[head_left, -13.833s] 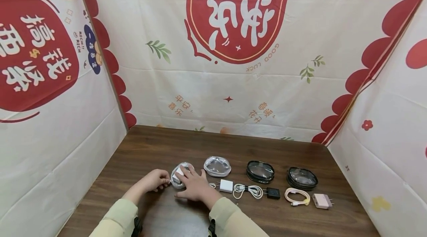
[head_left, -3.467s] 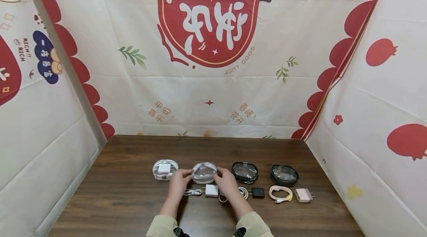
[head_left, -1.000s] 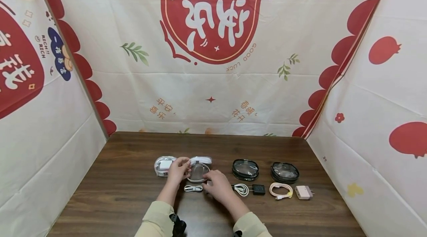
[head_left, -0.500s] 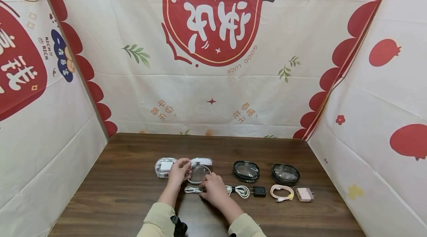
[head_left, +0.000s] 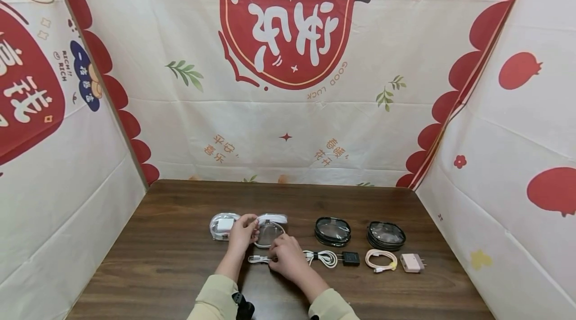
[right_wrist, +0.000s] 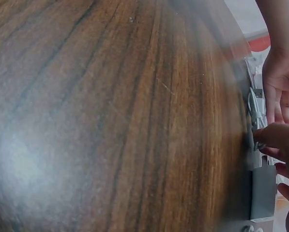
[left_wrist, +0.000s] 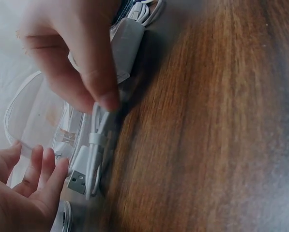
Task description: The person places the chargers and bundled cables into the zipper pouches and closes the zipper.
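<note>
A clear white-rimmed zip pouch (head_left: 270,234) lies unzipped with its lid raised at the back. My left hand (head_left: 241,234) is at its left side; in the left wrist view the thumb and nearly straight fingers touch the pouch edge, with a gap between their tips. In front of the pouch, my right hand (head_left: 288,259) pinches a bundled white USB cable (left_wrist: 94,154) between thumb and finger. A white charger (left_wrist: 127,48) lies beside that hand, hidden behind it in the head view. The left pouch (head_left: 218,227) contains another white charger (head_left: 225,225).
Two black-rimmed clear pouches (head_left: 333,231) stand to the right. Before them lie a coiled white cable (head_left: 325,258), a black charger (head_left: 350,259), a pink coiled cable (head_left: 381,260) and a pink charger (head_left: 411,262). Printed cloth (head_left: 288,125) walls surround the wooden table (head_left: 148,270).
Earlier both hands were at the left pouch, then at the closed second pouch, which now stands open. My right hand has moved left from near the white charger and taken hold of the USB cable.
</note>
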Motion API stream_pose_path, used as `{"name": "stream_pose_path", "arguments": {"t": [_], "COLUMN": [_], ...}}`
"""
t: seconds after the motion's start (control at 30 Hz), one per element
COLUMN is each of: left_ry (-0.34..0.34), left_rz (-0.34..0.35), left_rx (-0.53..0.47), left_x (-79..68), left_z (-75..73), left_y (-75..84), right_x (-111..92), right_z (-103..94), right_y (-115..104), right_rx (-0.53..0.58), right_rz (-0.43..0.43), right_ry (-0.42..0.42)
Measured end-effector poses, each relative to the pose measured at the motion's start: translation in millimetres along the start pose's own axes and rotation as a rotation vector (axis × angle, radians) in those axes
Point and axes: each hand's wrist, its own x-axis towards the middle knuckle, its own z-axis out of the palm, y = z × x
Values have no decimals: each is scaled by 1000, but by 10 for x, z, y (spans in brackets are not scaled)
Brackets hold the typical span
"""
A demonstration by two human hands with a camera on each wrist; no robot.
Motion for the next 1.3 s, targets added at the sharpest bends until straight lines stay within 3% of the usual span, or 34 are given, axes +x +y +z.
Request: {"name": "stream_pose_path", "arguments": {"t": [0.27, 0.53, 0.87, 1.3], "left_ry": [23, 25, 22, -16], "left_rz": [1, 17, 1, 7], "left_rx": [9, 1, -23, -67], "left_x": [-2, 1, 3, -28], "left_z": [8, 15, 65, 104], "left_y": [-20, -44, -64, -58], "right_x": [-4, -25, 55, 229], "right_z": [-96, -201, -230, -154], "right_y": [36, 163, 250, 279], "right_rx": [47, 103, 270, 317], "right_rz": [3, 93, 294, 325], "right_ry": [56, 163, 194, 184]}}
